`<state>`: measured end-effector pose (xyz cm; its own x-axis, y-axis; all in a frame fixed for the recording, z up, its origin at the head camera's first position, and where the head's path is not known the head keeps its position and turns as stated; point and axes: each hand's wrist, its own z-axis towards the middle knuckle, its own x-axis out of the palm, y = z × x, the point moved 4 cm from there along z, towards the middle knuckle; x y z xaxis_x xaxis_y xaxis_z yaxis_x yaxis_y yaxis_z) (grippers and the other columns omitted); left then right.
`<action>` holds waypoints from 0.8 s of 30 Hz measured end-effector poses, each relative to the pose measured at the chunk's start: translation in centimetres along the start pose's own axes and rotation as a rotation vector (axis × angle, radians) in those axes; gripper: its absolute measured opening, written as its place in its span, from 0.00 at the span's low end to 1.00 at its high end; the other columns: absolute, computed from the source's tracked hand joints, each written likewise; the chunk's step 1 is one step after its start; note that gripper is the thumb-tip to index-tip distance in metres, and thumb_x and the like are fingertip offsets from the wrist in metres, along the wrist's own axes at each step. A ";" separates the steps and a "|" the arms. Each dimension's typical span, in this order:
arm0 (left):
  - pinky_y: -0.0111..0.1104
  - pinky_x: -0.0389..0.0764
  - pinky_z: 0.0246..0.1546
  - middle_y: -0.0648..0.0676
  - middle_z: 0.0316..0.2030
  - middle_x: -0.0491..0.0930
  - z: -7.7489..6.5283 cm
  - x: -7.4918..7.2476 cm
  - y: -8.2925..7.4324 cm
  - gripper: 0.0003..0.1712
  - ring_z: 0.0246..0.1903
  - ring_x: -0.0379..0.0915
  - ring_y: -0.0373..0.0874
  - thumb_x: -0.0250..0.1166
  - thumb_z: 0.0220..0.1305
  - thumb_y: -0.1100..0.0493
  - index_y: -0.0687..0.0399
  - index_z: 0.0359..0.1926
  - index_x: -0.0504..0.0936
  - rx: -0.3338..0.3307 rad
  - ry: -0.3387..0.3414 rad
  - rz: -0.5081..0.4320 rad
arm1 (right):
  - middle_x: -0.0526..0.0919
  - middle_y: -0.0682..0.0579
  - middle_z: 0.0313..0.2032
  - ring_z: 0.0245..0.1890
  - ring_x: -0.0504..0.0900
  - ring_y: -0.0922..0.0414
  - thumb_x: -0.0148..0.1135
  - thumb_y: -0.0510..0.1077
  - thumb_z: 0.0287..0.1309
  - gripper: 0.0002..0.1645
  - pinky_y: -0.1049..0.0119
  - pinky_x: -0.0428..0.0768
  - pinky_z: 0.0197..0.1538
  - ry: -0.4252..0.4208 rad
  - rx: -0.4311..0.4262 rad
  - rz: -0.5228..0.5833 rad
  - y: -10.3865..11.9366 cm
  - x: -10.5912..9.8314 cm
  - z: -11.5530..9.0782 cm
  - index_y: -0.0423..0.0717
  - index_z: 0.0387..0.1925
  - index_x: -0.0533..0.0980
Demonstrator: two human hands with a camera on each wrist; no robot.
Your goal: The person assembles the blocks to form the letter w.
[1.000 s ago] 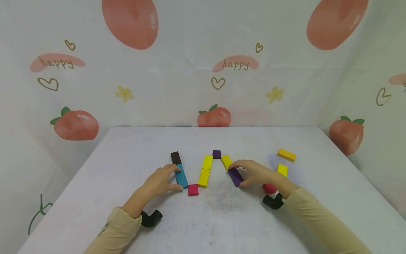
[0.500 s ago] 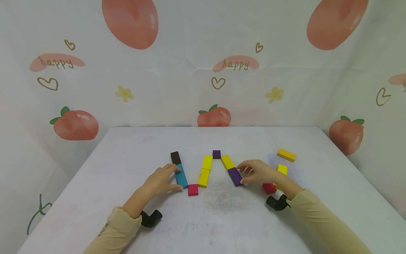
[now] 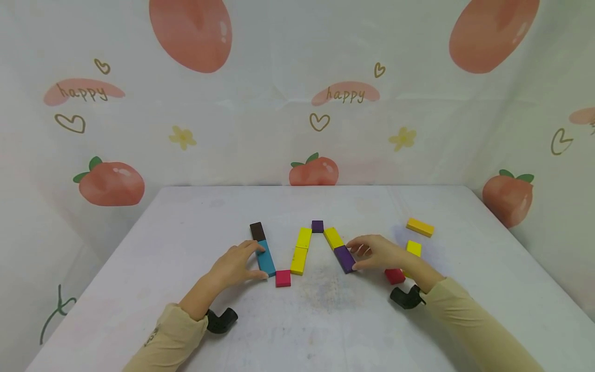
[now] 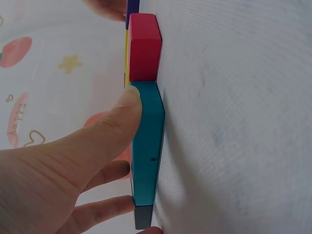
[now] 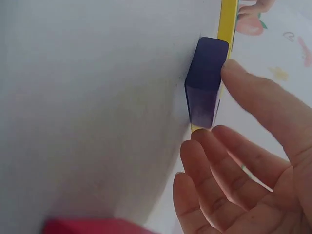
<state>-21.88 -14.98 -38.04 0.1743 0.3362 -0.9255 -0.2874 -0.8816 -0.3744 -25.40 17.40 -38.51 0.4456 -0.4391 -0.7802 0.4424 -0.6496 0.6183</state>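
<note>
Blocks lie in a zigzag on the table. My left hand (image 3: pixel 234 266) rests at the blue block (image 3: pixel 267 262), thumb tip at its near end and fingers loosely bent by its far part. In the left wrist view the thumb (image 4: pixel 127 105) overlaps the blue block's edge. Beyond the blue block sits a dark brown block (image 3: pixel 257 231); a red block (image 3: pixel 283 278) is at its near end. My right hand (image 3: pixel 378 253) is beside the long purple block (image 3: pixel 345 259), thumb tip right at its near corner, relaxed fingers off its right side.
Two yellow blocks (image 3: pixel 299 261), a small purple block (image 3: pixel 318 226) and another yellow block (image 3: pixel 333 237) continue the zigzag. At right lie an orange-yellow block (image 3: pixel 420 227), yellow pieces (image 3: pixel 413 249) partly behind the right arm, and a red block (image 3: pixel 394 276).
The right hand's fingers have come off the long purple block and shifted slightly right. The left hand and the blocks stay as they were.
</note>
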 end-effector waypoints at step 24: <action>0.50 0.75 0.53 0.62 0.62 0.68 -0.1 -0.1 -0.1 0.33 0.54 0.69 0.60 0.71 0.50 0.46 0.53 0.55 0.73 0.002 0.002 -0.005 | 0.81 0.55 0.42 0.44 0.74 0.56 0.72 0.52 0.45 0.24 0.65 0.76 0.50 0.027 0.019 -0.060 -2.8 -3.1 -5.7 0.48 0.43 0.77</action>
<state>-21.80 -15.00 -37.91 0.1777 0.3398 -0.9236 -0.2887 -0.8792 -0.3790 -23.62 24.12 -37.29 0.4398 -0.3826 -0.8125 0.4539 -0.6860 0.5687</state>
